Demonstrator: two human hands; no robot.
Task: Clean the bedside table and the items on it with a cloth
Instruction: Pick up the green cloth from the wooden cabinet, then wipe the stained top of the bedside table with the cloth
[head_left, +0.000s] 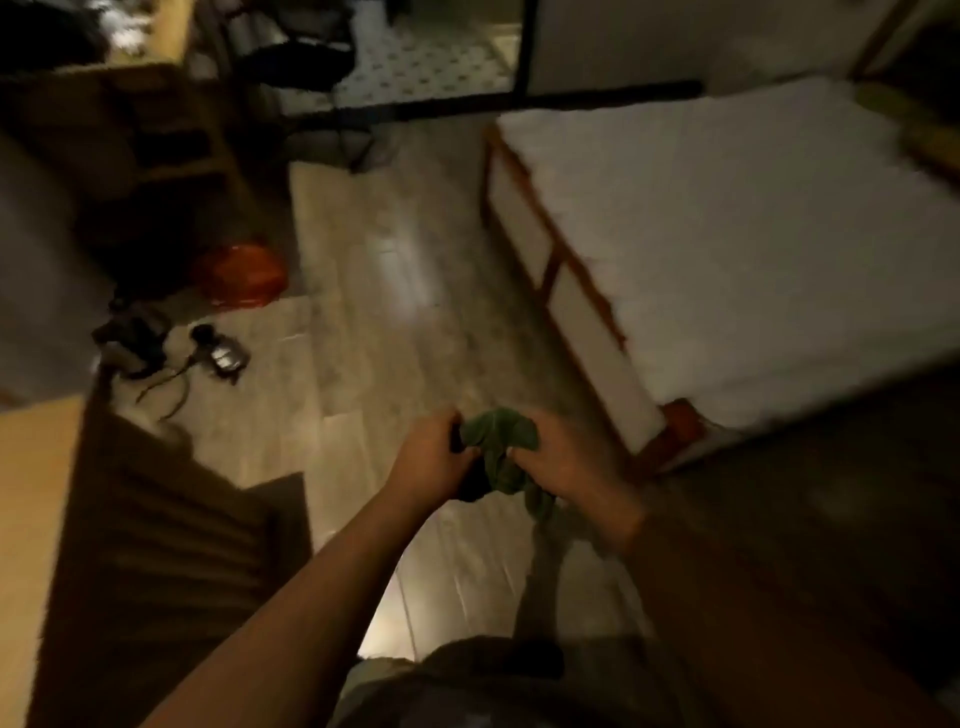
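Note:
I hold a crumpled green cloth in front of me, above the wooden floor. My left hand grips its left side and my right hand grips its right side, with one end of the cloth hanging down between them. A small dark object seems to sit under my left fingers, but it is too blurred to identify. The bedside table cannot be told apart in this blurred, dim view.
A bed with a white mattress and wooden frame stands at the right. A brown mat lies at the lower left. A red bowl-like object, a black device with cables and dark shelves are at the left.

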